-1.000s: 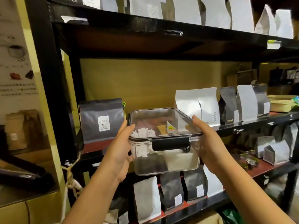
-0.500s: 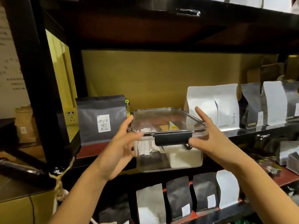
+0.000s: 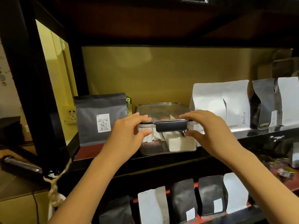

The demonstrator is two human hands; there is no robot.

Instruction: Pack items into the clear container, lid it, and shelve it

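Observation:
The clear container (image 3: 161,109) stands on the middle shelf (image 3: 90,151) between a grey bag and a white bag. Its clear lid is on, and the dark latch (image 3: 171,126) on the front is down. White packets and a white block show through the front wall. My left hand (image 3: 127,135) pinches the front left corner, fingers on the lid rim and thumb on the wall. At the front right corner my right hand (image 3: 208,130) has its fingers on the lid and its thumb just under the latch.
A grey labelled bag (image 3: 101,118) stands close to the container's left, and a white coffee bag (image 3: 221,102) close to its right, with more bags beyond. Black and white bags (image 3: 182,198) line the shelf below. A black upright post (image 3: 32,78) frames the left side.
The container has gone from held in front of the shelf to resting on it, further in. My hands have shifted from its sides to its front corners.

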